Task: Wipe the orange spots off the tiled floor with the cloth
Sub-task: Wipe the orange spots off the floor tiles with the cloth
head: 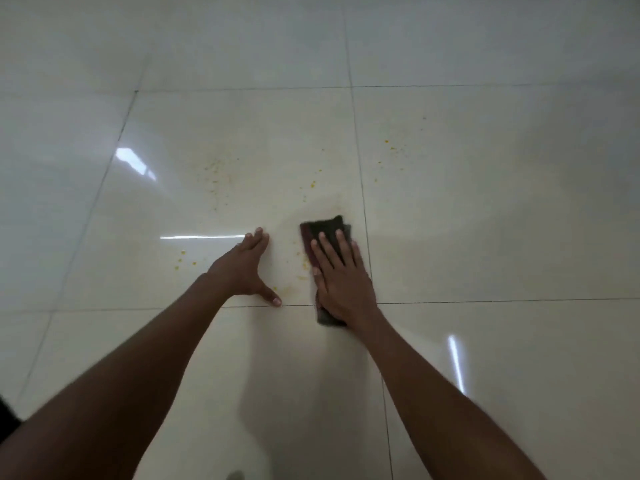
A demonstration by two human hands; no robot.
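Note:
A dark folded cloth (326,227) lies flat on the glossy cream tiled floor (485,220). My right hand (341,282) presses on it with straight fingers, covering its middle. My left hand (247,268) rests flat on the floor just left of the cloth, fingers together and thumb spread. Small orange spots (313,184) dot the tile beyond the cloth. More orange spots (185,263) lie left of my left hand, others (304,266) sit between the two hands, and a few (386,142) mark the tile to the right. A faint yellowish smear (214,178) spreads further out.
Dark grout lines (360,188) cross the floor, one running under the cloth's near end. Bright light reflections (133,159) show on the tiles. A dark edge (7,420) sits at the far left bottom.

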